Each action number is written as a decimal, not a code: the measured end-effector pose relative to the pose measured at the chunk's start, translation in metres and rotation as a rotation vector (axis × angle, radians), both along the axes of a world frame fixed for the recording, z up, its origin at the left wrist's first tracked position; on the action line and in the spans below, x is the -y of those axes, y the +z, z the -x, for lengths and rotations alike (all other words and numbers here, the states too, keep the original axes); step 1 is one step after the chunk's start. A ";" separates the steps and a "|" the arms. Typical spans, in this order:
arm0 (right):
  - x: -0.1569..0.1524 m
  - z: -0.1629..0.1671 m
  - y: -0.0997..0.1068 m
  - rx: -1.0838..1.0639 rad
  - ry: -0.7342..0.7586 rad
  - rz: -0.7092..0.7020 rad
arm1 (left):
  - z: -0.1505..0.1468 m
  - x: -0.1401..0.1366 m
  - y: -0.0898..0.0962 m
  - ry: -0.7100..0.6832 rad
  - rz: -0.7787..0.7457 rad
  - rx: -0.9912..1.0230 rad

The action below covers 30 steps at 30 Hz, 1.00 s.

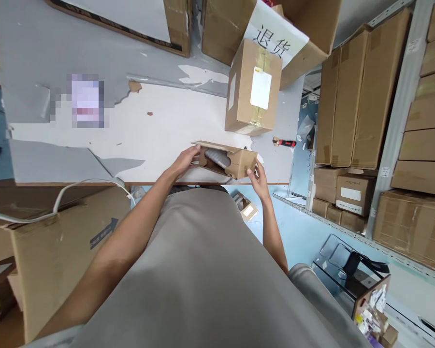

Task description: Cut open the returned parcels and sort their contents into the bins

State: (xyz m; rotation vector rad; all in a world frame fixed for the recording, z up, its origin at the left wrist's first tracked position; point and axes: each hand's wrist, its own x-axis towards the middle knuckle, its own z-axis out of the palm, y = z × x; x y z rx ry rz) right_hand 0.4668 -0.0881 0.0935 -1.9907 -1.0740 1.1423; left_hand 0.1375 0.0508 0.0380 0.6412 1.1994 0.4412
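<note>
Between my two hands is a small brown cardboard box (239, 166), held over the front edge of the table. An oval opening in its near side shows a pale, ribbed or wrapped item (217, 157) inside; I cannot make out what it is. My left hand (186, 162) grips the box's left end by its raised flap. At the right end, the fingers and thumb of my right hand (258, 178) close on the corner. Behind the small box stands a taped carton (235, 111) with a white label.
A red and black cutter (285, 142) lies on the table (174, 116) to the right. Large open cartons (221, 34) stand at the back, one bearing a paper sign (293, 34). Shelves of boxes (362, 96) line the right; a big carton (68, 251) is at lower left.
</note>
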 end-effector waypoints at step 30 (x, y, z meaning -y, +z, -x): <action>-0.089 0.081 -0.027 0.120 0.226 0.114 | 0.088 0.036 0.029 0.045 -0.453 -0.548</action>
